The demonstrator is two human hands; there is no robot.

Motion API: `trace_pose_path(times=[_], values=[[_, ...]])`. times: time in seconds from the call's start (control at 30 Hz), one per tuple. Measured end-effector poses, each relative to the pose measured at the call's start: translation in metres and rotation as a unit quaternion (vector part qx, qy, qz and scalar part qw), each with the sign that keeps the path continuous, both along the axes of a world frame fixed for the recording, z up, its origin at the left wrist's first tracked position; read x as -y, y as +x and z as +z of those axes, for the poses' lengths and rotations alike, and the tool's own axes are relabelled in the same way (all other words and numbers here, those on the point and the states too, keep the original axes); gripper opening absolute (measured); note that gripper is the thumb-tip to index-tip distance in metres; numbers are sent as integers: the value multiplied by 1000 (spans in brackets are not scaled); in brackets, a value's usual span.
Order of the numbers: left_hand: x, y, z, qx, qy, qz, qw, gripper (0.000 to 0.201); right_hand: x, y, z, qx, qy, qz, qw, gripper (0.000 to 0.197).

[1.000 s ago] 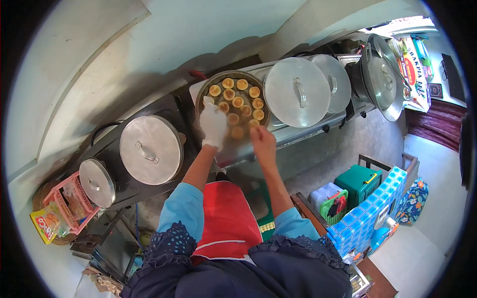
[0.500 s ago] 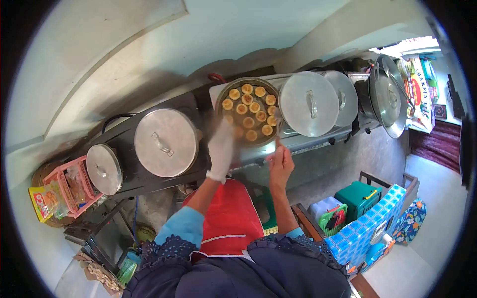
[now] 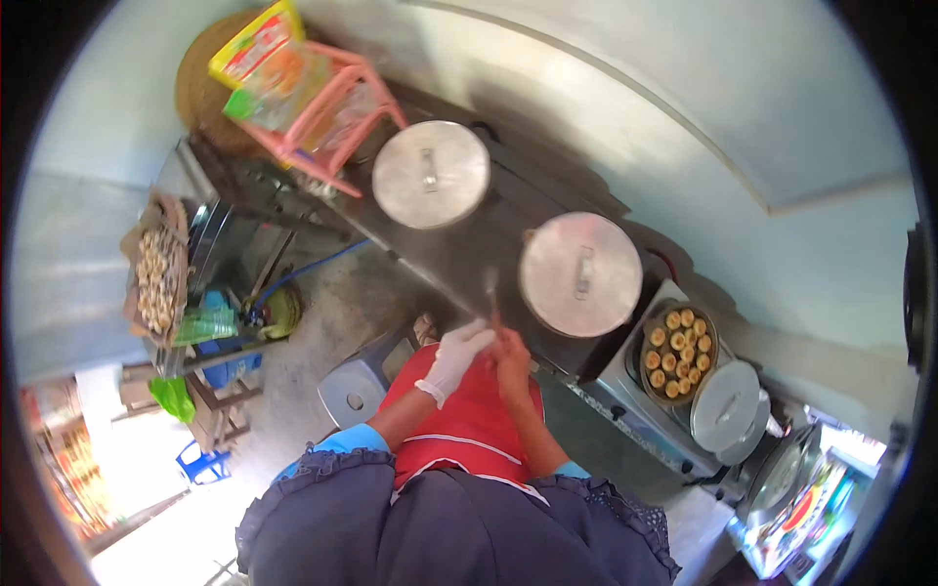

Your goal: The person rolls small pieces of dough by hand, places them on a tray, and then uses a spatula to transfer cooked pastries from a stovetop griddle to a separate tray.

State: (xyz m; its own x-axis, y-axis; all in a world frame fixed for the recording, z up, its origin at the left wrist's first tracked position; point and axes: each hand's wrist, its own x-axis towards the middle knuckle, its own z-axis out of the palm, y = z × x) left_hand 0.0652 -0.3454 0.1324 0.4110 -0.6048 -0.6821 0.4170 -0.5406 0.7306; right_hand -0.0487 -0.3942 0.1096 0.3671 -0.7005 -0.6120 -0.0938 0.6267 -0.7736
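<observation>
My left hand (image 3: 457, 356) wears a white glove and is held in front of my red apron, fingers curled beside my right hand. My bare right hand (image 3: 510, 357) grips the lower end of a thin metal utensil (image 3: 491, 287) that points up toward the steel counter (image 3: 459, 249). Both hands meet at the utensil's handle, and I cannot tell whether the glove grips it. A round pan of small yellow cakes (image 3: 679, 354) stands uncovered far to the right, out of reach of both hands. Just above my right hand sits a large pot under a metal lid (image 3: 580, 273).
A second lidded pot (image 3: 431, 174) stands further left on the counter, and more lids (image 3: 725, 405) lie right of the cake pan. A pink rack with snack packets (image 3: 322, 93) is at the counter's far left. A grey stool (image 3: 357, 391) and a tray of small items (image 3: 156, 278) are on my left.
The view has swung left, so the cake pan now lies far to the right. Both hands have left the pan and come together at a metal utensil by my apron.
</observation>
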Motion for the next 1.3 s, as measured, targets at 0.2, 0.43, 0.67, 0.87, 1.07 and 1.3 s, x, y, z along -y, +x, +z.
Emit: trace_pose_path(times=[0.2,0.43,0.67,0.87,1.07,1.3], values=[[-100,162,29,34,1,142,989,38,57,112,-88,-121,33,-135,983,17],[-284,283,59,190,54,434,879,34,58,124,-111,-147,-5,-47,988,14],[-279,379,178,475,-3,443,760,27,71,112,-72,-423,-504,192,728,28],[-298,360,135,339,-8,450,826,38,182,77,-5,-615,-558,-11,556,22],[-234,315,88,176,3,377,909,35,207,3,-21,-694,-328,161,621,38],[-194,290,93,165,-10,308,937,35,203,-9,-31,-675,-271,137,672,24]])
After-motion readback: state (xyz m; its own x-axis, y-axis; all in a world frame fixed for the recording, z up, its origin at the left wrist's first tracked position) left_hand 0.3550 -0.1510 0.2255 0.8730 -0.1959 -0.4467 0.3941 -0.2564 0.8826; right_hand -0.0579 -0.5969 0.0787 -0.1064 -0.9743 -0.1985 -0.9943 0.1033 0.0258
